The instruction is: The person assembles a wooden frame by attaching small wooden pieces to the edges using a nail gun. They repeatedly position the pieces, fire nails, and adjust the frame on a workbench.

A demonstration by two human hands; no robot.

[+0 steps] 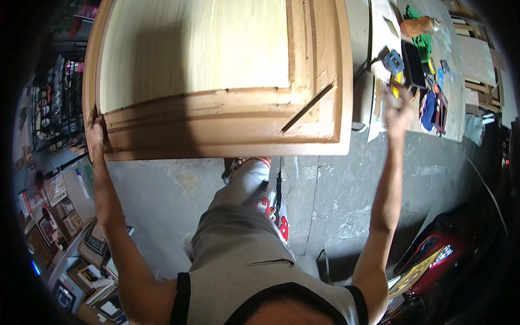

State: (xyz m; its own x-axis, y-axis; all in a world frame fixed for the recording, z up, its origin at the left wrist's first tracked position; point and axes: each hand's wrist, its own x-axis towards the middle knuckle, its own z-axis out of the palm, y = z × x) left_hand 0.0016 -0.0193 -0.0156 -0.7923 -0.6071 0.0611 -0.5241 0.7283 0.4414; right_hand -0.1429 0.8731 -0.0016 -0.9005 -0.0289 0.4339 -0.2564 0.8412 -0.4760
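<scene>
Left fingers [96, 130] hold panel [222, 76] to their right | likely heavy, stiff: grip edges | right fingers [403, 105]: we can't tell

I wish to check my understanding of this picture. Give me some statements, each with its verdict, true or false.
1. The left hand touches the left edge of the wooden panel. True.
2. The right hand grips the panel too. False: that hand is apart from it, at the table.
3. A green cloth lies right of the panel. True.
4. The panel's pale centre has a blue border. False: the border is brown.
5. A dark diagonal line marks the panel's near right corner. True.
</scene>
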